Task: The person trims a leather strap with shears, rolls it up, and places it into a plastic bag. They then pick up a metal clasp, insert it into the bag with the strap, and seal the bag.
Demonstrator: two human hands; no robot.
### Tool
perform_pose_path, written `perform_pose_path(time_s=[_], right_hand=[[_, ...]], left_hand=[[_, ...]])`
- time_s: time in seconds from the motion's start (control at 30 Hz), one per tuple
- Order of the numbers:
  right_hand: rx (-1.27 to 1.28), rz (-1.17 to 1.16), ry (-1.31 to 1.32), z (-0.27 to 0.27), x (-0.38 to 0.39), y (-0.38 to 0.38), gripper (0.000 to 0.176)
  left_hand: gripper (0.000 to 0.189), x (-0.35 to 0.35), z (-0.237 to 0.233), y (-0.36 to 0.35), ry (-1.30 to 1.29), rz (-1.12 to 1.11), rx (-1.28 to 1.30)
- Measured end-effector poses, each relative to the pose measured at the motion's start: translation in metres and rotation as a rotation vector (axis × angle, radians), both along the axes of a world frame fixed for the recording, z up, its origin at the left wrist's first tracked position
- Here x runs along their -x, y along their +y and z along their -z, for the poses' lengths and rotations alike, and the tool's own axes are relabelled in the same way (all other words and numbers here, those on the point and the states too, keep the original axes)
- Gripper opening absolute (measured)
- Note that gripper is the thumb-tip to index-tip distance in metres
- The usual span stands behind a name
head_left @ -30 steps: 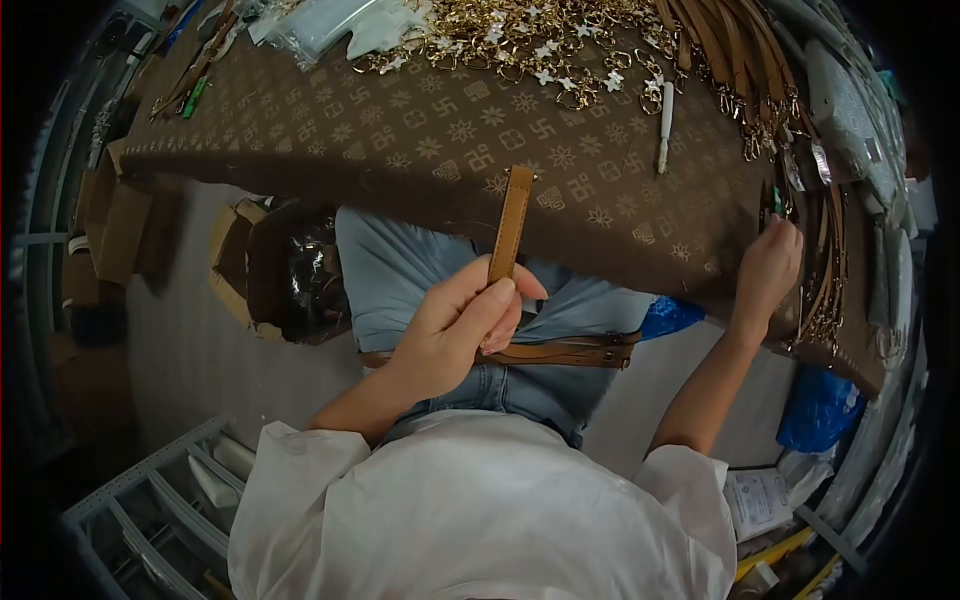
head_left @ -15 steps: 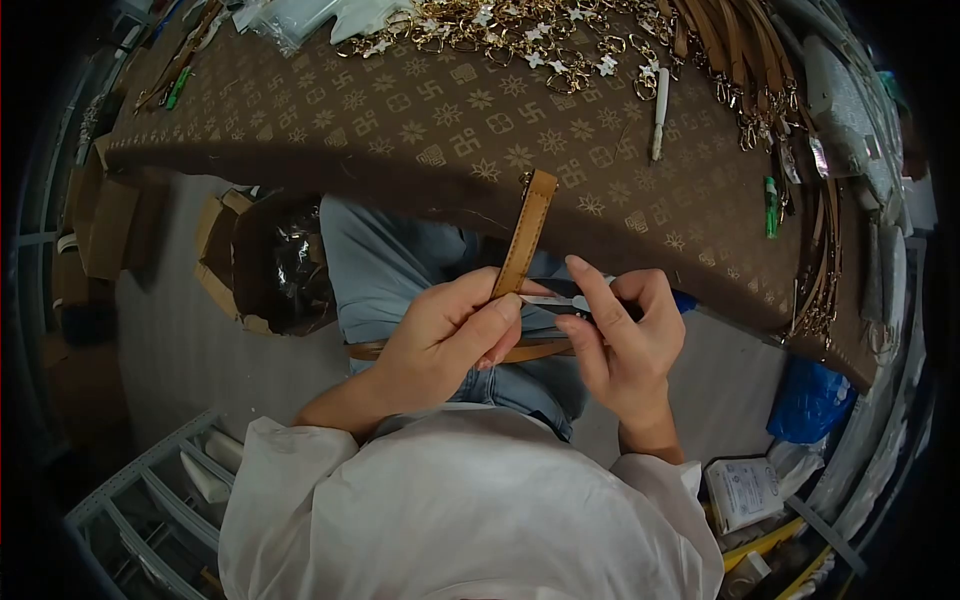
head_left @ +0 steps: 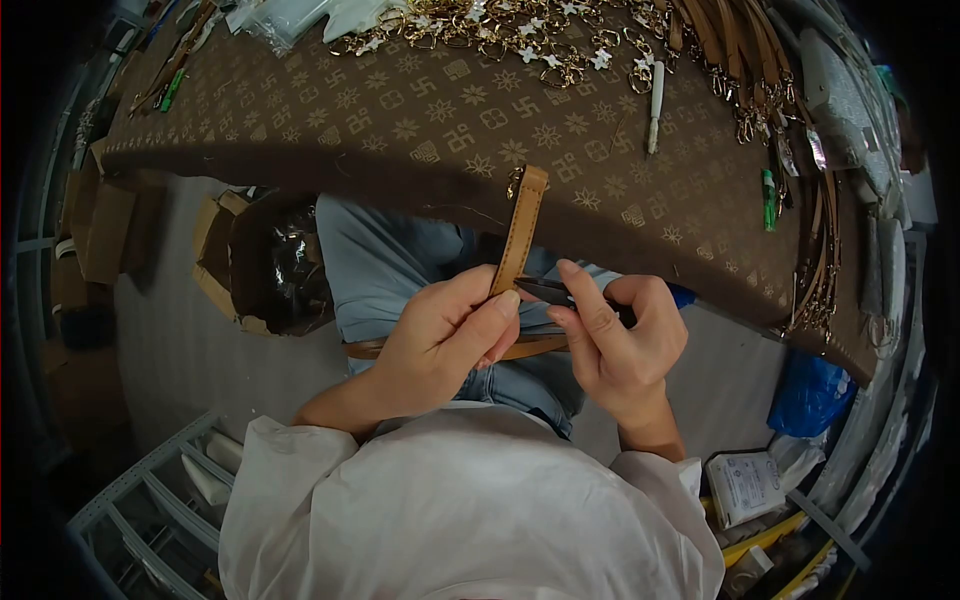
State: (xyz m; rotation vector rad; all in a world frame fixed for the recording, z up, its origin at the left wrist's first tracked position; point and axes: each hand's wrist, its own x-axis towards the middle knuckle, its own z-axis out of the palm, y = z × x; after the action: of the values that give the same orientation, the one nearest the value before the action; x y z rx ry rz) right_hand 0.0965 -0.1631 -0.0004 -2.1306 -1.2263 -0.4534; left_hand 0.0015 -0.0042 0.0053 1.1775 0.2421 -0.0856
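A tan leather strap (head_left: pixel 522 228) with dark stitching along its edges stands up from my left hand (head_left: pixel 452 332), pinched between thumb and fingers at its lower end. Gold-coloured hardware shows beside its top end, and more strap hangs below, across my lap. My right hand (head_left: pixel 628 338) grips small thread snips (head_left: pixel 545 291), whose handle is mostly hidden by the fingers. The pointed blades reach left to the strap's edge, just above my left thumb. Whether they touch a thread there is too small to tell.
A brown patterned cloth covers the table (head_left: pixel 400 130) ahead. On it lie gold chains (head_left: pixel 500 40), a white-handled brush (head_left: pixel 655 108), a green object (head_left: pixel 768 200) and bundled brown straps (head_left: pixel 735 50). An open cardboard box (head_left: pixel 218 265) stands on the floor; a blue bag (head_left: pixel 815 397) lies right.
The snips' blades have turned, showing dark instead of bright, and their tip is slightly higher against the strap's edge. My right hand has shifted a little. My left hand keeps its hold.
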Motion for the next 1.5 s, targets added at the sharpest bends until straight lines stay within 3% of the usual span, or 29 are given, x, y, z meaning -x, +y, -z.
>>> perform_pose_path(time_s=[0.43, 0.53, 0.67, 1.03, 1.5], right_hand=[[0.008, 0.004, -0.024, 0.0013, -0.0008, 0.0005, 0.038], [-0.03, -0.021, 0.024, 0.0046, -0.0041, -0.001, 0.036], [-0.139, 0.125, 0.232, 0.0019, -0.0081, -0.0049, 0.031], [-0.055, -0.05, 0.172, 0.0038, -0.0043, -0.0068, 0.037], [-0.015, -0.04, 0.057, 0.0048, -0.0022, -0.0049, 0.037]], left_hand=[[0.019, -0.0004, 0.0019, 0.0, 0.004, -0.008, -0.037], [0.022, -0.0006, 0.0015, 0.0012, 0.025, 0.003, 0.026], [0.025, -0.0017, -0.0002, 0.0032, 0.021, 0.043, 0.062], [0.028, -0.0014, 0.0026, 0.0021, -0.003, 0.06, 0.05], [0.031, -0.0005, 0.0005, 0.0016, 0.012, 0.075, 0.039]])
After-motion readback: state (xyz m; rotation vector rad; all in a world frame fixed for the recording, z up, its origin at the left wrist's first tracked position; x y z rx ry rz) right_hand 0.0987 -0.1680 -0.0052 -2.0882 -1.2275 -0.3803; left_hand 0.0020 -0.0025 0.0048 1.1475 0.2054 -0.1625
